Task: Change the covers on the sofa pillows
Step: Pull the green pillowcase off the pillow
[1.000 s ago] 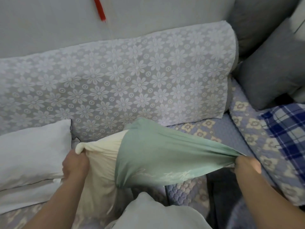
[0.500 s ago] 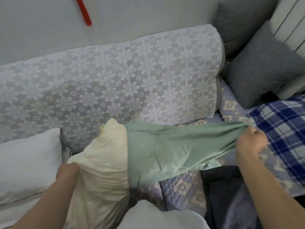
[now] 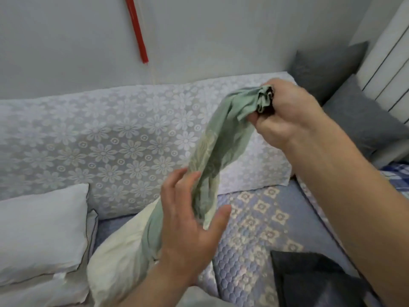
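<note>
Nearby, white pillows (image 3: 42,231), grey cushions (image 3: 363,120).

A home living room: a sofa (image 3: 254,229) with a quilted flower-patterned seat and a lace-covered backrest (image 3: 110,140) stands against a plain wall (image 3: 221,34). Grey cushions (image 3: 354,120) fill its corner, white pillows (image 3: 39,231) lie at the left, and a checked blanket (image 3: 396,176) at the right.

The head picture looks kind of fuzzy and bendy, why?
Head view: dim, flat indoor light with no glare; the left hand and green pillow cover are smeared by motion blur; the wide-angle lens bows the radiator at the right edge.
</note>
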### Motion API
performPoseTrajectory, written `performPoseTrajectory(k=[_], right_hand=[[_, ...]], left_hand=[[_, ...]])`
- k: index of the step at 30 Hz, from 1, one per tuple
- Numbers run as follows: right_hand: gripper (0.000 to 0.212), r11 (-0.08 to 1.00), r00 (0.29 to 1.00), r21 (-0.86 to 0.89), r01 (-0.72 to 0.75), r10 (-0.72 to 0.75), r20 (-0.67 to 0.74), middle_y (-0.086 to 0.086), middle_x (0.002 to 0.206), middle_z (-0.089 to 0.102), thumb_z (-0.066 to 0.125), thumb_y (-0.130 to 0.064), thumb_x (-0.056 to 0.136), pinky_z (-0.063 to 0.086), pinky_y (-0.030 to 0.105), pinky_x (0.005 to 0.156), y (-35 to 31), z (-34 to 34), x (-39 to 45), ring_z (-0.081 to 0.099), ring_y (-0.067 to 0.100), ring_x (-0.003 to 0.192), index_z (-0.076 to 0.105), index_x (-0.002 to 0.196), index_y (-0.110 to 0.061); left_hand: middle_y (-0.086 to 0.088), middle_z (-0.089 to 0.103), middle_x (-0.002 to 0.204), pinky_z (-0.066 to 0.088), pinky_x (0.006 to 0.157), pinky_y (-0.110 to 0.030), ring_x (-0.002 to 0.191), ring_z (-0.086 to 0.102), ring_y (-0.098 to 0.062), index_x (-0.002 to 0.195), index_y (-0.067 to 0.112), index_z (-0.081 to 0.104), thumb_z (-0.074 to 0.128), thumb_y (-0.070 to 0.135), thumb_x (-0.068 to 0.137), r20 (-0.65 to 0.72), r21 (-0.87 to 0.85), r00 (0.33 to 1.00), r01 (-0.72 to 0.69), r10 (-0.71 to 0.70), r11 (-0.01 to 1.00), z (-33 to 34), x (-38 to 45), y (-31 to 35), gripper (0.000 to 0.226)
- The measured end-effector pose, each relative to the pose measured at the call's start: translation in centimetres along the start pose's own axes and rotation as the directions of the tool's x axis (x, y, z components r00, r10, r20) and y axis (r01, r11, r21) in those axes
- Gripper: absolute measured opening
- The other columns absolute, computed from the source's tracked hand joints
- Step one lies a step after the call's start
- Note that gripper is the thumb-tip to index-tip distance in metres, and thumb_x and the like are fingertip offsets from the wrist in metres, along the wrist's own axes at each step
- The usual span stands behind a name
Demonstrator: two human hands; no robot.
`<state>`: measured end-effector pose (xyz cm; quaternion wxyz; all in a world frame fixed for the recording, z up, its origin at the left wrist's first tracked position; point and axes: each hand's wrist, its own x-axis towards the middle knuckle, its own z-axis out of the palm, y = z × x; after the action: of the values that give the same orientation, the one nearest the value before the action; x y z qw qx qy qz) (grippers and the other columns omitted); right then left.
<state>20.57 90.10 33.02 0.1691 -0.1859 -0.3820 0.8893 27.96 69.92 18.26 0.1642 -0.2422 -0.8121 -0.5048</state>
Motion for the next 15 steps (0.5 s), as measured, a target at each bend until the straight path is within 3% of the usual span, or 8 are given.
performPoseTrajectory(k=[2, 4, 6, 8, 10, 12, 13, 15], right_hand=[[0.025, 0.997, 0.999, 0.075, 0.01, -0.013, 0.046, 0.017, 0.071, 0.049, 0.032, 0.008, 0.091, 0.059, 0.038, 0.057, -0.5, 2.9, 0.0, 0.056, 0.028, 0.061, 0.047, 0.073, -0.001], [0.033, 0.992, 0.997, 0.119, 0.035, -0.042, 0.059, 0.01, 0.055, 0.042, 0.028, 0.008, 0.091, 0.055, 0.033, 0.053, -1.2, 5.0, 0.4, 0.045, 0.022, 0.045, 0.039, 0.063, -0.007], [0.035, 0.991, 0.995, 0.11, 0.074, -0.081, 0.056, 0.007, 0.052, 0.034, 0.027, 0.008, 0.09, 0.055, 0.035, 0.062, -2.4, 5.8, 1.1, 0.04, 0.021, 0.044, 0.035, 0.061, -0.01], [0.034, 0.991, 0.993, 0.076, 0.11, -0.113, 0.035, 0.008, 0.059, 0.035, 0.03, 0.007, 0.091, 0.055, 0.039, 0.072, -4.1, 5.7, 2.1, 0.044, 0.023, 0.054, 0.039, 0.063, -0.01], [0.03, 0.989, 0.99, 0.06, 0.138, -0.139, 0.023, 0.012, 0.063, 0.047, 0.034, 0.006, 0.094, 0.061, 0.041, 0.072, -5.9, 5.6, 2.6, 0.055, 0.027, 0.065, 0.048, 0.069, -0.004], [0.025, 0.981, 0.982, 0.068, 0.182, -0.185, 0.036, 0.015, 0.074, 0.066, 0.044, 0.002, 0.097, 0.063, 0.043, 0.07, -7.8, 5.8, 3.0, 0.067, 0.029, 0.08, 0.063, 0.082, 0.001], [0.022, 0.972, 0.974, 0.083, 0.219, -0.223, 0.046, 0.014, 0.079, 0.072, 0.049, -0.001, 0.098, 0.063, 0.041, 0.066, -8.8, 6.3, 3.0, 0.071, 0.028, 0.084, 0.068, 0.088, 0.001], [0.022, 0.947, 0.957, 0.15, 0.285, -0.291, 0.016, 0.011, 0.07, 0.072, 0.052, -0.006, 0.099, 0.06, 0.033, 0.056, -10.5, 6.8, 3.7, 0.072, 0.021, 0.071, 0.067, 0.084, -0.003]], left_hand=[[-0.008, 0.037, 0.14, 0.039, 0.109, -0.035, 0.132, 0.041, -0.026, 0.136, 0.019, 0.043, 0.07, 0.052, 0.08, 0.079, 0.225, 0.996, -0.065, 0.048, 0.972, -0.3, 0.3, 0.5, 0.07], [-0.002, 0.046, 0.133, 0.051, 0.094, -0.044, 0.118, 0.053, -0.029, 0.132, 0.029, 0.038, 0.07, 0.033, 0.084, 0.113, 0.406, 0.991, 0.017, -0.069, 0.914, -0.6, 1.0, -1.0, 0.058], [0.006, 0.06, 0.112, 0.052, 0.079, -0.045, 0.101, 0.062, -0.027, 0.113, 0.037, 0.043, 0.062, 0.016, 0.092, 0.047, 0.324, 0.973, 0.197, -0.224, 0.925, -3.0, 2.6, -3.3, 0.036], [0.007, 0.063, 0.093, 0.047, 0.07, -0.036, 0.09, 0.063, -0.023, 0.102, 0.031, 0.051, 0.061, 0.004, 0.091, -0.089, 0.203, 0.953, 0.303, -0.291, 0.931, -7.1, 6.1, -4.3, 0.03], [0.009, 0.063, 0.083, 0.047, 0.063, -0.028, 0.076, 0.063, -0.011, 0.101, 0.028, 0.059, 0.06, -0.001, 0.088, -0.303, 0.104, 0.926, 0.269, -0.227, 0.958, -12.0, 11.4, -3.5, 0.031], [0.01, 0.068, 0.085, 0.057, 0.067, -0.028, 0.073, 0.066, -0.004, 0.103, 0.033, 0.067, 0.061, 0.005, 0.086, -0.443, -0.025, 0.882, 0.165, -0.159, 0.986, -16.1, 17.4, -2.1, 0.033], [0.006, 0.071, 0.087, 0.061, 0.072, -0.035, 0.079, 0.07, -0.01, 0.102, 0.035, 0.07, 0.062, 0.009, 0.084, -0.497, -0.034, 0.862, 0.094, -0.099, 0.995, -17.7, 20.3, -1.2, 0.032], [-0.004, 0.074, 0.093, 0.06, 0.077, -0.041, 0.089, 0.072, -0.024, 0.099, 0.029, 0.075, 0.06, 0.012, 0.084, -0.54, 0.089, 0.84, -0.004, 0.052, 0.996, -18.4, 24.3, -0.4, 0.027]])
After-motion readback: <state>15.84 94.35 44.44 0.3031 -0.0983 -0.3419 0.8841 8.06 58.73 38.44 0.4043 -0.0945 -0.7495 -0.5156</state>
